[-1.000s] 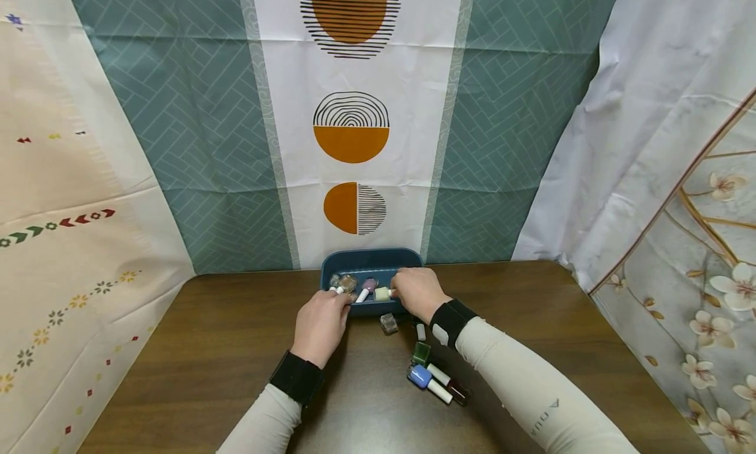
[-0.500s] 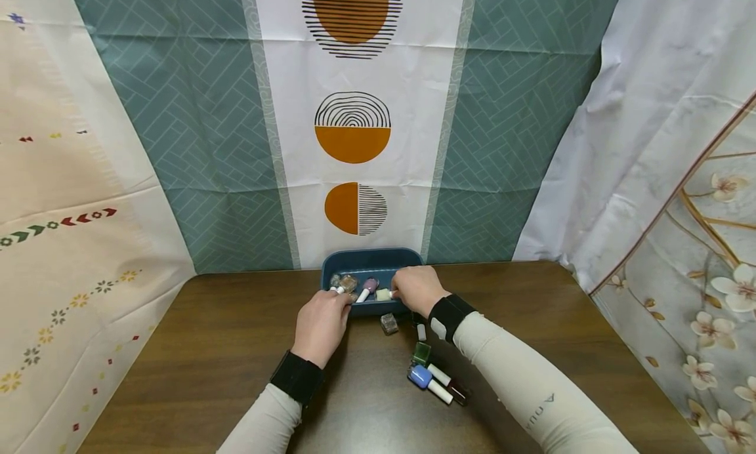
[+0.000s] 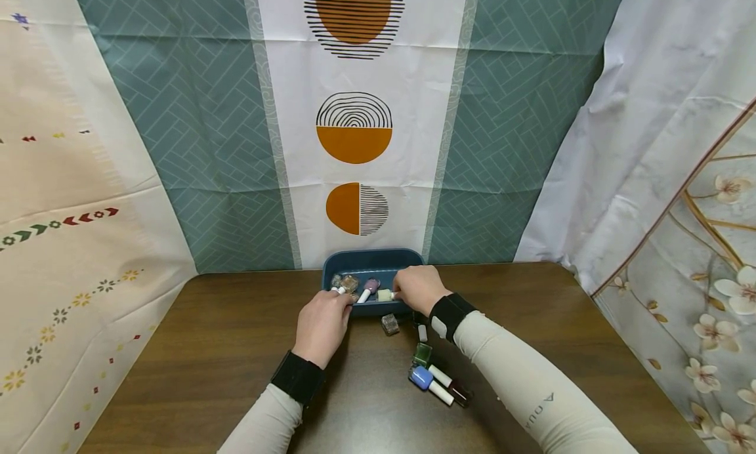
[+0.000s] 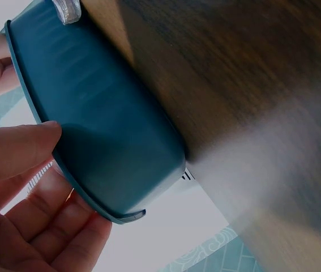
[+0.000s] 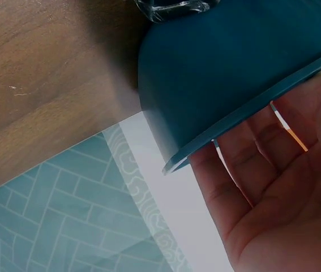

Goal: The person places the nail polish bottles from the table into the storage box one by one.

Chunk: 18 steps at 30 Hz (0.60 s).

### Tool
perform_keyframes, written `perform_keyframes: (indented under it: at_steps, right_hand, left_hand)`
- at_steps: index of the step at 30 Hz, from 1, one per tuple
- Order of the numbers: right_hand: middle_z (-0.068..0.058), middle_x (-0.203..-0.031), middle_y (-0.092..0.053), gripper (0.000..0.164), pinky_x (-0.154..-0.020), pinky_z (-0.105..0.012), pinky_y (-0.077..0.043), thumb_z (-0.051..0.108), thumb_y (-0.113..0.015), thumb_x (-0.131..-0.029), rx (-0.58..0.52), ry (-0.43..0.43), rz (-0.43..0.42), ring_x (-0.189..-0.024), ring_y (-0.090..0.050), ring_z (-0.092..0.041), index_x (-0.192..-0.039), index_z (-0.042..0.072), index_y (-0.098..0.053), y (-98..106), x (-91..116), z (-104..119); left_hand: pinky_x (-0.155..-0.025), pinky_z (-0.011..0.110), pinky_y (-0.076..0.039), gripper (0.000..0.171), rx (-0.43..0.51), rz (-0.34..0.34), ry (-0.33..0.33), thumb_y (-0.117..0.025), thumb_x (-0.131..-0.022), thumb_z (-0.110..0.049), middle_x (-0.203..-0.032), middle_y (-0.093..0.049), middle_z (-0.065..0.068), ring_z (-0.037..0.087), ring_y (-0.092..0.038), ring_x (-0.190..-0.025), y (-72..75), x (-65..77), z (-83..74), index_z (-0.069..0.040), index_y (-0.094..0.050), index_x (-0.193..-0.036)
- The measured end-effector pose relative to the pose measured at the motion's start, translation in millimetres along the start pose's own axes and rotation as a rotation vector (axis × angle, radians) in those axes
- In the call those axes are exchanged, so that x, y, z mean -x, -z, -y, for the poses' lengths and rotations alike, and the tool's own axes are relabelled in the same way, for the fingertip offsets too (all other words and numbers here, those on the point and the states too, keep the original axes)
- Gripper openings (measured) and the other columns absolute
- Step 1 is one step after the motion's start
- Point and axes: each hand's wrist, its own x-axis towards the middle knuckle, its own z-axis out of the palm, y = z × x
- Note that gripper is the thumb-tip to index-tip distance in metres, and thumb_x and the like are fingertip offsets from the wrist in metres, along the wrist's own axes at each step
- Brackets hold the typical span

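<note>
A dark blue plastic bin [image 3: 373, 258] stands at the table's back edge with several nail polish bottles inside. Among them are a mauve bottle [image 3: 372, 285], a pale yellow bottle [image 3: 384, 295] and a glittery bottle [image 3: 350, 283]. My left hand [image 3: 323, 326] grips the near rim toward the left, its thumb [image 4: 41, 136] against the outer wall and fingers curled over the rim. At the near right corner my right hand [image 3: 420, 290] holds the rim, fingers [image 5: 219, 181] reaching over it; its fingertips are hidden behind the bin's wall.
Outside the bin lie a clear glittery bottle [image 3: 390, 324], a white-capped bottle [image 3: 422, 332] partly under the right wrist, a green bottle [image 3: 422, 355], a blue bottle [image 3: 422, 377] and a dark red bottle [image 3: 460, 393]. Patterned cloth [image 3: 218, 145] hangs behind the wooden table [image 3: 224, 355].
</note>
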Motion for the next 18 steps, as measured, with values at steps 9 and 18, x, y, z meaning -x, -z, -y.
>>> perform_keyframes:
  at_steps: [9,18]
  right_hand:
    - [0.008,-0.065,-0.062,0.017,-0.062,-0.037,-0.051,0.026,-0.085,-0.099,0.004,-0.005,0.028,-0.061,-0.055,-0.014,-0.084,0.02,-0.085,2.3,-1.4,0.5]
    - [0.009,-0.062,-0.059,0.021,-0.062,-0.037,-0.049,0.028,-0.086,-0.098,0.008,-0.008,0.027,-0.061,-0.054,-0.014,-0.078,0.021,-0.083,0.7,-3.6,0.1]
  left_hand:
    - [-0.068,0.044,-0.058,0.012,0.002,-0.004,-0.002,-0.09,-0.092,-0.008,-0.088,-0.075,0.003,0.027,-0.07,-0.084,1.3,0.6,-0.8,-0.014,-0.087,-0.102]
    - [-0.069,0.044,-0.059,0.011,-0.004,-0.008,-0.001,-0.09,-0.092,-0.008,-0.088,-0.075,0.003,0.027,-0.071,-0.085,1.7,0.9,-1.7,-0.014,-0.086,-0.101]
